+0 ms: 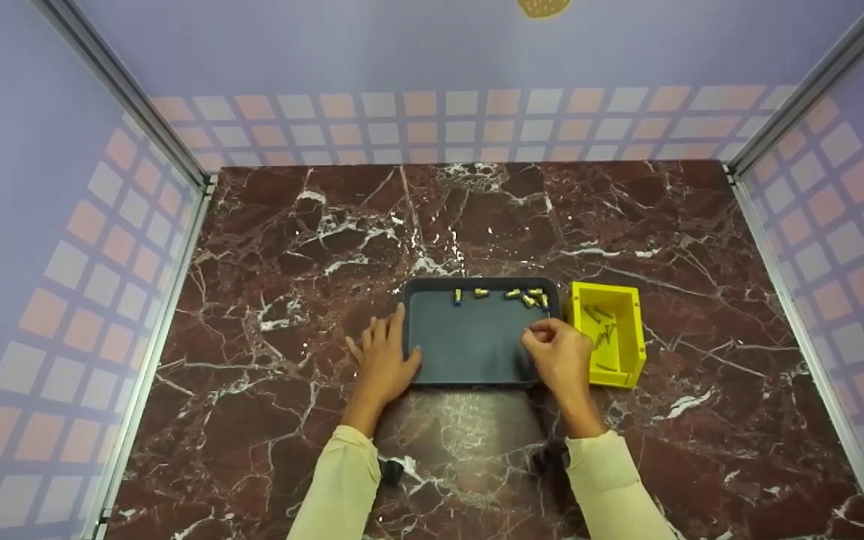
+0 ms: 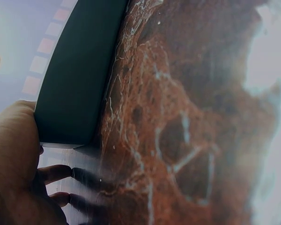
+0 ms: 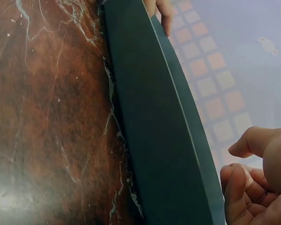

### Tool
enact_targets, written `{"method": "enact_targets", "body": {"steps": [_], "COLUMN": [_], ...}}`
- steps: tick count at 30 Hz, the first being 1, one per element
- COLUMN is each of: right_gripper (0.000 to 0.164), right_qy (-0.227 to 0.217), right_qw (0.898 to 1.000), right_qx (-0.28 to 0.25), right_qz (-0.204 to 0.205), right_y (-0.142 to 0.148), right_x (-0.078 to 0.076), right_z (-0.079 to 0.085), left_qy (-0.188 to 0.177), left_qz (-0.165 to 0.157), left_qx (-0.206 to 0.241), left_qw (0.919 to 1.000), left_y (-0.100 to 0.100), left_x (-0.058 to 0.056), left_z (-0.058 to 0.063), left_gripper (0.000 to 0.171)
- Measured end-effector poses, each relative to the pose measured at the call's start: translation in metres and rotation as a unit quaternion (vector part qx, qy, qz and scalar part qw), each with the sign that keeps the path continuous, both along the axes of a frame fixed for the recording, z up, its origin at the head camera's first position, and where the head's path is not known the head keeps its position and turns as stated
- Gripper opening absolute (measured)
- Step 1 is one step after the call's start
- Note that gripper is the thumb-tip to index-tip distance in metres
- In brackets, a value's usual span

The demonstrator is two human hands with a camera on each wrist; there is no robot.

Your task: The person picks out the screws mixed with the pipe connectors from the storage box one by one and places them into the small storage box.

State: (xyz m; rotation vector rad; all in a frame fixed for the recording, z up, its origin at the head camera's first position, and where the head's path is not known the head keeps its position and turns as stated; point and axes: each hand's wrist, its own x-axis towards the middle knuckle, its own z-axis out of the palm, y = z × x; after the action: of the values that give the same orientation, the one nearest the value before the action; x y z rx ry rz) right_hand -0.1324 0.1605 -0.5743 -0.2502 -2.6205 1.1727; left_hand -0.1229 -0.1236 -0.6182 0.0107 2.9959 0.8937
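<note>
A dark grey tray [image 1: 469, 337] lies on the marble table, with several small brass fittings with blue ends [image 1: 529, 301] along its far side. At the tray's left edge is my left hand [image 1: 383, 364], its fingers spread outside and its thumb over the rim. The left wrist view shows this hand [image 2: 14, 164] against the tray's wall [image 2: 79, 70]. Over the tray's right side is my right hand [image 1: 561, 358], fingers curled. In the right wrist view this hand [image 3: 262, 178] has a small gap between thumb and fingers, with no thing visible there.
Close to the tray's right side stands a yellow bin [image 1: 631, 330] holding several thin metal screw-like pieces [image 1: 603, 330]. Pale panels with a tile pattern [image 1: 462, 112] wall the table at the back and both sides. Dark wrist devices [image 1: 392, 472] sit under the sleeves.
</note>
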Motion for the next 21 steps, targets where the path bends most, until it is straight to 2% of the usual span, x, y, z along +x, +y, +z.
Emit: {"method": "enact_targets", "body": {"steps": [7, 13, 16, 19, 21], "right_gripper": [0.012, 0.015, 0.015, 0.013, 0.013], "right_qy": [-0.011, -0.06, -0.081, -0.099, -0.116], "right_qw": [0.999, 0.992, 0.989, 0.985, 0.978], "right_qx": [-0.031, -0.104, -0.106, -0.086, -0.066], "right_qz": [0.005, 0.028, 0.061, 0.116, 0.162], "right_y": [0.008, 0.019, 0.025, 0.032, 0.039], "right_x": [-0.006, -0.017, -0.028, -0.042, -0.053], "right_z": [0.017, 0.032, 0.041, 0.053, 0.06], "left_qy": [-0.004, 0.004, 0.007, 0.003, -0.003], "left_qz": [0.001, -0.006, -0.006, -0.004, -0.002], "left_qx": [0.001, 0.004, 0.003, 0.0, -0.002], "left_qw": [1.0, 1.0, 1.0, 1.0, 1.0], "left_y": [0.0, -0.001, -0.001, -0.001, 0.0], "left_x": [0.0, 0.001, 0.001, 0.001, 0.0], "left_z": [0.0, 0.0, 0.0, 0.001, 0.0], "left_gripper": [0.08, 0.079, 0.079, 0.079, 0.079]}}
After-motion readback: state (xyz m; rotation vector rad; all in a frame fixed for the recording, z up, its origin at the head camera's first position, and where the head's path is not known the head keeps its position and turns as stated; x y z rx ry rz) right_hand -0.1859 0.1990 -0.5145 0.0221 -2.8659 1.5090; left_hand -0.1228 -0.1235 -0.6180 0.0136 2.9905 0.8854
